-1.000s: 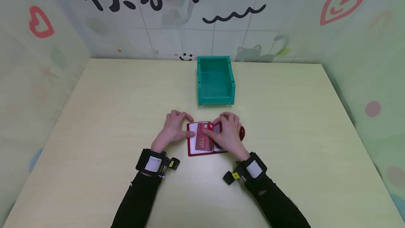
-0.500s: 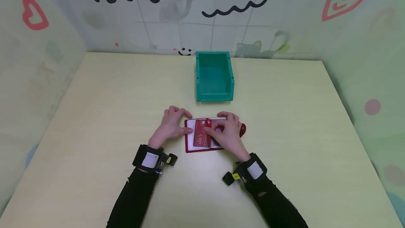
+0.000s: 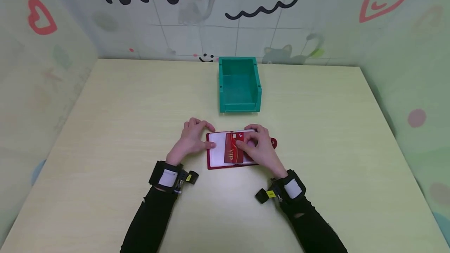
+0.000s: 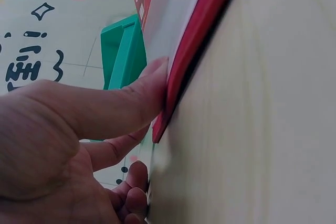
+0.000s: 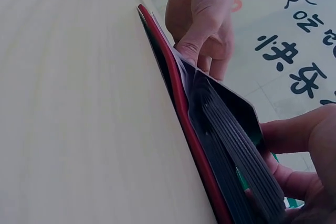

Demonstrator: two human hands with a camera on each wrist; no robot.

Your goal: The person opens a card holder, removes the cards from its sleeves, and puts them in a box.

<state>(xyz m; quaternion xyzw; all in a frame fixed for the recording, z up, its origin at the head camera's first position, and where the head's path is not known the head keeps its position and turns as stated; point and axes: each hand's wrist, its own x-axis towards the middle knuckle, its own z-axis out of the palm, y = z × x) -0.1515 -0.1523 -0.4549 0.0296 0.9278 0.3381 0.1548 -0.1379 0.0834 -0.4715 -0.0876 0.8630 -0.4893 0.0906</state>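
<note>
A red card holder (image 3: 218, 166) lies spread open on the table, its pale inner side up. My left hand (image 3: 190, 139) holds its left end, thumb on the inner page (image 4: 173, 9) and index finger at the top corner. My right hand (image 3: 261, 147) pinches a red card marked VIP (image 3: 231, 148) between thumb and fingers, over the middle of the holder. In the right wrist view the card's dark underside (image 5: 239, 106) stands tilted above the holder, beside a stack of thin grey sleeves (image 5: 244, 156). The right hand hides much of the holder's right half.
Beyond the hands stands a teal bin (image 3: 240, 107), near the back of the pale wooden table (image 3: 140, 100). A red rounded tab (image 3: 274, 143) sticks out at the holder's right end. Printed wall panels (image 3: 197, 38) close off the back and both sides.
My right hand has shifted to the right with the VIP card, uncovering more of the pale left page. The left hand keeps its place on the holder. The head view has tilted slightly.
</note>
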